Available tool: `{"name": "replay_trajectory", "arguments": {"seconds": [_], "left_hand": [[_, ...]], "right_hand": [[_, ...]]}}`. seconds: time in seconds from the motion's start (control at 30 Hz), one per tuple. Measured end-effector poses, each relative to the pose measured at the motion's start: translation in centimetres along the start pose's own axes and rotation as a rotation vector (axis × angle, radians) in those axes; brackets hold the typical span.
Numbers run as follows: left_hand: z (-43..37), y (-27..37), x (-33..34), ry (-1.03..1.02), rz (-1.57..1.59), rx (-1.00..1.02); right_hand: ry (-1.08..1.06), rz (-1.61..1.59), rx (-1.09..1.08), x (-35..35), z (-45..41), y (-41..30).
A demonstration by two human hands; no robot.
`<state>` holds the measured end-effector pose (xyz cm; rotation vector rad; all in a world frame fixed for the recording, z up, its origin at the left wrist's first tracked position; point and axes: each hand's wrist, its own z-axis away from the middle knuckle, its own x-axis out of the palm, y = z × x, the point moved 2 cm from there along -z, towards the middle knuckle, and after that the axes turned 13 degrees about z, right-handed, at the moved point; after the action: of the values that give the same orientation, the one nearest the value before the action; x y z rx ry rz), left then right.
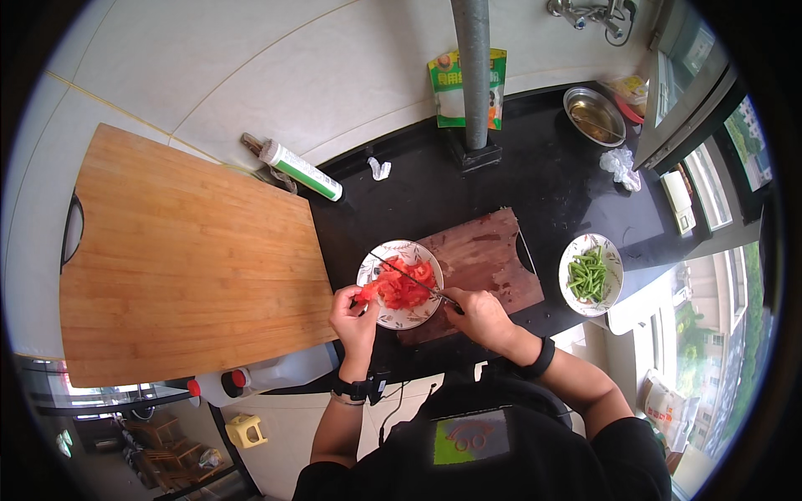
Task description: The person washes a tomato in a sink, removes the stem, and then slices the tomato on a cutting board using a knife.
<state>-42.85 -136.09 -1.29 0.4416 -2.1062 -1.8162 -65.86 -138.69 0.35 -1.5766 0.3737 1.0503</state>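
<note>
My right hand grips the handle of a knife, whose blade lies edge-on across a patterned white plate. Cut tomato pieces are heaped on that plate. At its left rim, my left hand pinches a piece of tomato between thumb and fingers. The plate rests partly on a wet wooden cutting board with a dark handle at its right end. Farther right, a second patterned plate bears cut green vegetable pieces, probably beans.
A large bamboo board stands at the left beside plastic jugs. A metal pipe rises from the black countertop, before a starch-type bag. A steel bowl, a crumpled plastic bag and a tube lie around.
</note>
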Motion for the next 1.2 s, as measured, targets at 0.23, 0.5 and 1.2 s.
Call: {"name": "replay_trajectory", "arguments": {"seconds": [0.23, 0.5, 1.2], "left_hand": [[-0.1, -0.4, 0.0, 0.007, 0.214, -0.198], [-0.6, -0.7, -0.4, -0.008, 0.726, -0.806], [-0.8, -1.8, -1.1, -0.049, 1.061, -1.066]], "right_hand": [[-0.018, -0.071, 0.002, -0.1, 0.5, -0.7], [-0.007, -0.096, -0.007, 0.6, 0.4, -0.3], [-0.062, -0.249, 0.049, -0.1, 0.7, -0.4]]}}
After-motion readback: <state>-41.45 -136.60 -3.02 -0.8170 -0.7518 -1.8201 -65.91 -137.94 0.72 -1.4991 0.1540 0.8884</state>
